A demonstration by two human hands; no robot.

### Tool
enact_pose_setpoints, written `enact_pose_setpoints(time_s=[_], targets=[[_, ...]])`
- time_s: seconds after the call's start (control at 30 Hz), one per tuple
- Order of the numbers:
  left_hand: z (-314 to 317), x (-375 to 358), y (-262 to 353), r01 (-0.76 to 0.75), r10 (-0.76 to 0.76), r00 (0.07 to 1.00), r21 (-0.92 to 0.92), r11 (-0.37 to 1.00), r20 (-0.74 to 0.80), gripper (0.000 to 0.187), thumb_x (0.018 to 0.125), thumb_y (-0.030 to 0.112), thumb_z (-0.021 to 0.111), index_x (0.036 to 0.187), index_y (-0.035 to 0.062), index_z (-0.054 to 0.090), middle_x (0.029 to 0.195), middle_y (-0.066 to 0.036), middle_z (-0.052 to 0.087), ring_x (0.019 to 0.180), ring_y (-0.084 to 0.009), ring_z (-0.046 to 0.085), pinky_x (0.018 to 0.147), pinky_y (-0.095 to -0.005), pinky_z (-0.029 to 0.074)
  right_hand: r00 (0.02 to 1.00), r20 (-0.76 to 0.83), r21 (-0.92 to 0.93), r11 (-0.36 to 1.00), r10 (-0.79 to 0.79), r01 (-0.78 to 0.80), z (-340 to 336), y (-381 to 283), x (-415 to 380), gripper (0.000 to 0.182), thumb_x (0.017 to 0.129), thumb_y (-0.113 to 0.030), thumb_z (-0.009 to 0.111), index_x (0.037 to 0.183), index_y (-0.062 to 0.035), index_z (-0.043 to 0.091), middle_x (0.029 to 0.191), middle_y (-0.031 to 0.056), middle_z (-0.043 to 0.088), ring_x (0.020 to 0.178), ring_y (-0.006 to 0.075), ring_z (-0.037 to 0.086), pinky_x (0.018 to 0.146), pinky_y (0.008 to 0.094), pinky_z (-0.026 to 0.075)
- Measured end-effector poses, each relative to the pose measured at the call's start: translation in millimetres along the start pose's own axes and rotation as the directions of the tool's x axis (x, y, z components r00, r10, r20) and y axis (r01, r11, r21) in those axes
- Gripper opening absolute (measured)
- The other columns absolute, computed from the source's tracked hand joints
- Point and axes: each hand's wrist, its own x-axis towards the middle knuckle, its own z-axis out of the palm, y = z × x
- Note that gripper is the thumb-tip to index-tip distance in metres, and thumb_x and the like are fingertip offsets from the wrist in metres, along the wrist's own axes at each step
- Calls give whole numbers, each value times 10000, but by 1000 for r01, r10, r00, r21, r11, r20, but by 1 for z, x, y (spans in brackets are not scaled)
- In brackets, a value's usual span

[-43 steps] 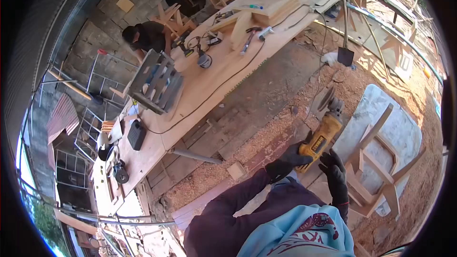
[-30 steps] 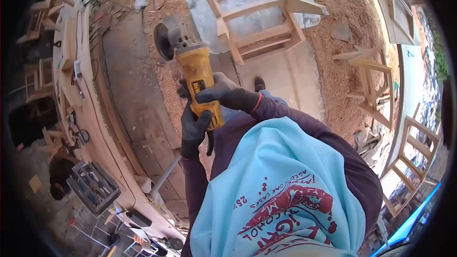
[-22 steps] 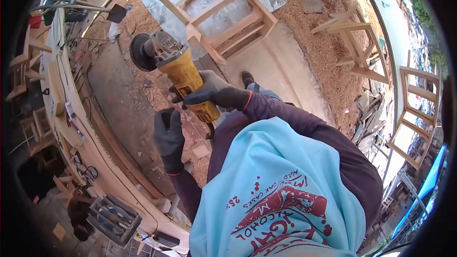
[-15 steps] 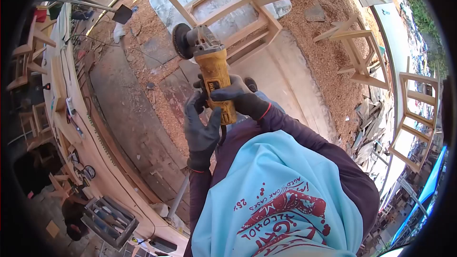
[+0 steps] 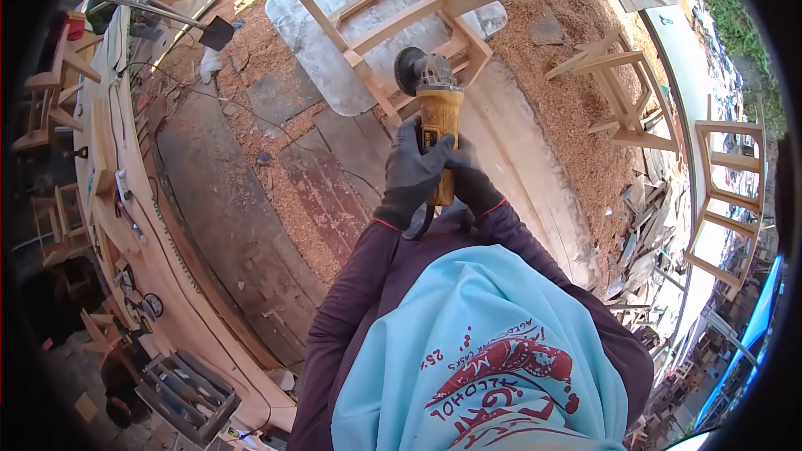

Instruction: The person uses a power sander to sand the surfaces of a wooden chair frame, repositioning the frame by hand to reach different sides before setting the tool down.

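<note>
A yellow angle grinder point(image 5: 440, 108) is held upright in front of my body, its dark round disc point(image 5: 408, 72) at the upper left of the metal head. My left hand point(image 5: 413, 169), in a dark grey glove, wraps the grinder's body from the left. On the other side my right hand point(image 5: 474, 182), gloved too and slightly blurred, grips the lower body; some of its fingers are hidden behind the tool. Just beyond the disc stands a wooden chair frame point(image 5: 401, 21) on a worn whitish board point(image 5: 292, 21).
Wood shavings point(image 5: 543, 75) cover much of the floor. More chair frames point(image 5: 626, 100) stand at right. Along the left runs a long wooden bench point(image 5: 180, 301) with a grey tool tray point(image 5: 188, 392). A black cord point(image 5: 322, 154) crosses the floor; scrap wood point(image 5: 647, 217) lies at right.
The grinder has moved right and stands more upright. My left hand, open beside the handle before, has closed around the body. My right hand has shifted to the grinder's right side.
</note>
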Motion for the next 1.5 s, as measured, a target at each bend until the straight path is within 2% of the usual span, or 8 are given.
enact_pose_setpoints(time_s=[0.1, 0.23, 0.3, 0.6, 0.8, 0.87, 1.33, 1.5], targets=[[15, 11, -14, -11, 12, 1000, 268, 963, -2, 589, 830, 464, 766, 1160, -12, 655, 1115, -214, 652, 1028, -377, 661, 899, -458, 517, 998, -46, 53, 998, -39, 41, -8, 13, -3, 440, 865, -80, 739, 1272, 4, 594, 1132, 92, 686, 958, 201, 687, 832, 359, 576], [32, 27, -28, 62, -93, 994, 385, 921, 62, 614, 784, 450, 802, 1124, -39, 654, 1067, -204, 682, 976, -346, 692, 857, -434, 537, 979, -171, -326, 944, -114, 53, -17, 16, -3, 347, 917, -120, 712, 1220, 15, 610, 1101, 96, 699, 982, 200, 686, 846, 351, 569], [34, 34, -35, 199, -209, 962, 72, 977, 179, 621, 748, 434, 829, 1067, -68, 652, 980, -179, 716, 882, -302, 721, 791, -407, 557, 981, -164, -336, 941, -106, 45, -18, 16, -6, 355, 906, -115, 721, 1214, 23, 608, 1099, 100, 700, 975, 201, 686, 842, 353, 567], [57, 37, -49, 118, -92, 988, -226, 967, 122, 575, 724, 385, 863, 1000, -66, 638, 913, -145, 720, 811, -232, 719, 738, -376, 567, 985, -149, -242, 969, -82, 44, -29, 9, -6, 509, 848, -91, 769, 1293, 2, 540, 1116, 93, 678, 962, 181, 679, 838, 336, 569], [75, 50, -49, 128, -102, 983, -168, 978, 155, 562, 725, 387, 860, 1012, -41, 636, 903, -138, 712, 817, -231, 713, 738, -370, 561, 961, -197, -278, 951, -196, 137, -53, 17, 4, 435, 874, -48, 742, 1256, -9, 539, 1137, 116, 674, 988, 188, 672, 845, 328, 567], [83, 59, -51, 195, -169, 971, -148, 970, 172, 474, 760, 299, 875, 984, -49, 642, 896, -82, 686, 786, -124, 650, 707, -312, 549, 966, -218, -255, 964, -138, 80, -63, 17, 14, 418, 874, -44, 737, 1241, -11, 540, 1132, 113, 674, 991, 190, 672, 842, 330, 567], [159, 204, -126, 415, -397, 910, -244, 877, 123, 461, 814, 283, 838, 1090, -32, 644, 968, -101, 716, 850, -153, 680, 767, -326, 556, 984, -164, -524, 838, 75, -152, -138, -21, 183, 553, 828, -96, 733, 1326, 0, 511, 1161, 185, 685, 1085, 290, 687, 909, 384, 540], [186, 242, -160, 403, -414, 905, -494, 770, 93, 438, 869, 266, 803, 1120, -44, 624, 1007, -102, 716, 891, -162, 687, 788, -325, 551, 991, -96, -653, 746, 89, -131, -161, -20, 239, 631, 782, -113, 771, 1333, 6, 488, 1185, 182, 666, 1119, 292, 669, 934, 384, 532]])
